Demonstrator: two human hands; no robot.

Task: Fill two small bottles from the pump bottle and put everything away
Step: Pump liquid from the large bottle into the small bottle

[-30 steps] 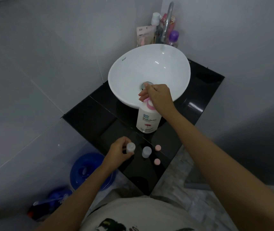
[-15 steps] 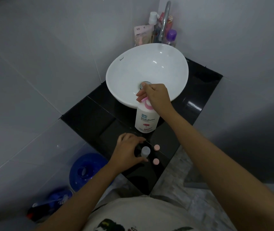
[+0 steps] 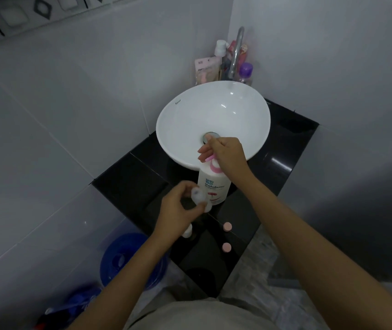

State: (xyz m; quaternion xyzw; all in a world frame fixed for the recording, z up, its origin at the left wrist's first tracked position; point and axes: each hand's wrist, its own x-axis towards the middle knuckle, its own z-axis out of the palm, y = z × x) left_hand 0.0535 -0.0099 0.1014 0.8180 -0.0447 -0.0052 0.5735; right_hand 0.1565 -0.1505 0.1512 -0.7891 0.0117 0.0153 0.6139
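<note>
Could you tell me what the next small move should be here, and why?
Probably lift the small bottle up under the pump's nozzle. The left hand holds it uncapped, low against the pump bottle, while the right hand rests on the pump head; both pink caps lie on the counter.

i see my right hand (image 3: 225,156) curled over the pink pump of the white pump bottle (image 3: 214,189) beside the basin (image 3: 185,120). my left hand (image 3: 178,210) holds a small clear bottle (image 3: 198,196) against it. two pink caps (image 3: 227,226) lie on the black counter (image 3: 128,177).
</note>
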